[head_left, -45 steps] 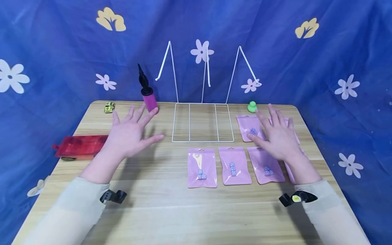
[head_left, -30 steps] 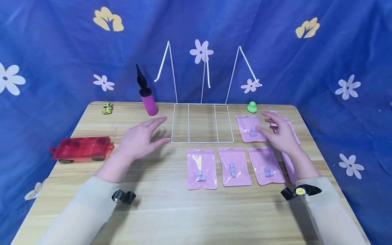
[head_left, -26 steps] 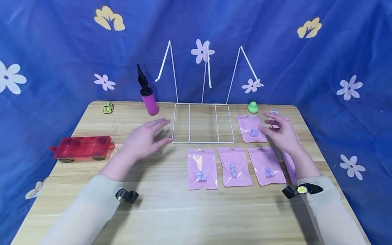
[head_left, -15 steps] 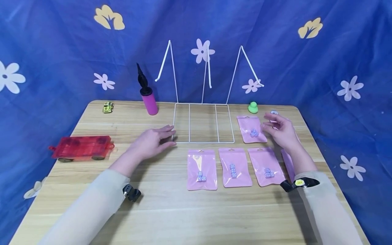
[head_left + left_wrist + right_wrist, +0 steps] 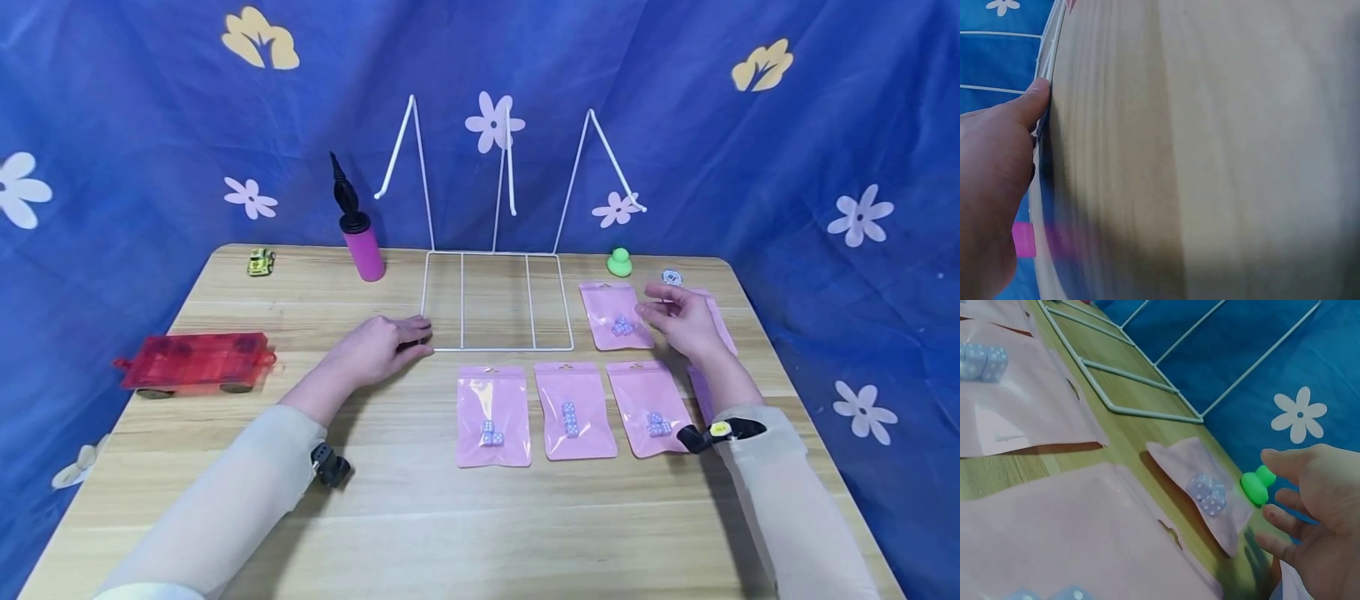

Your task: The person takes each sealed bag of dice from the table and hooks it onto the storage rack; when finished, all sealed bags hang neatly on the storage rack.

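My left hand is at the front left corner of a white wire display rack, pinching its rod between thumb and fingers. In the left wrist view, the thumb lies against the wire. The rack stands on the table with three upright hooks. My right hand hovers with loosely bent fingers beside a pink zip bag holding several light-blue dice. Nothing shows between its fingers in the right wrist view. Another pink bag lies partly hidden under this hand.
Pink dice bags lie in a front row. A green rubber duck and a round chip sit behind. Left are a purple-and-black hand pump, a small yellow-green toy car and a red toy wagon.
Both hands were spread above the table. The left moved right to the rack's corner and took hold of it; the right lowered slightly with its fingers drawn together. The rack has not visibly moved.
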Motion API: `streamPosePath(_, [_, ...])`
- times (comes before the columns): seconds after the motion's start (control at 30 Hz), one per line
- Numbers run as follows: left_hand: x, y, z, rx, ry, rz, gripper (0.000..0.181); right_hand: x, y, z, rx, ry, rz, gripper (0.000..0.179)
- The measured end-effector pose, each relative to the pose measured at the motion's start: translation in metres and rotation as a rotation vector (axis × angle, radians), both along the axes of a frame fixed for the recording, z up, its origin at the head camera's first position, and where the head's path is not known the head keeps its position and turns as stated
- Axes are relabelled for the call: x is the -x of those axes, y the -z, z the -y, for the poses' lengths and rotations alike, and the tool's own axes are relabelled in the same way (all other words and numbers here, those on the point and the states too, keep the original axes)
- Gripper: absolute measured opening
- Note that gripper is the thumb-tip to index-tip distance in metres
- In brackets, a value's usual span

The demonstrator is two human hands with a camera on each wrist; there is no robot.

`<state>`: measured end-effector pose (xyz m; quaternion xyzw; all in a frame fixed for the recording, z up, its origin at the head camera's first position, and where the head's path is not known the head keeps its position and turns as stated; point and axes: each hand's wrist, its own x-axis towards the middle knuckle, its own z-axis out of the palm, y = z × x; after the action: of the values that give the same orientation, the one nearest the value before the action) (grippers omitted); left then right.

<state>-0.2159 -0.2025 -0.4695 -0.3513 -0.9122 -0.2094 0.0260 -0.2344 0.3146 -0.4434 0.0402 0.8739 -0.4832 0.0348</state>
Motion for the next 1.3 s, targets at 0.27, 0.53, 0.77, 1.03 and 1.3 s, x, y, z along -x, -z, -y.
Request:
streamPosePath(0.27, [0.001, 0.003, -0.001, -0.040, -0.070, 0.102, 0.038, 0.007, 0.013, -0.002, -0.013, -0.007, -0.004, 0.058])
streamPosePath(0.53, [-0.001, 0.003, 0.000, -0.050, -0.102, 0.132, 0.038, 0.017, 0.021, 0.005, -0.083, 0.018, 0.004, 0.059])
streamPosePath(0.77, [0.000, 0.005, -0.001, -0.052, -0.093, 0.121, 0.038, 0.018, 0.020, 0.014, -0.057, 0.114, 0.075, 0.059])
streamPosePath(1.03, [0.001, 0.001, -0.003, -0.054, -0.075, 0.118, 0.037, 0.022, 0.017, 0.012, -0.063, 0.136, 0.096, 0.056])
streamPosePath(1.3, [0.001, 0.002, -0.002, -0.056, -0.072, 0.106, 0.034, 0.021, 0.015, 0.013, -0.020, 0.082, 0.161, 0.044])
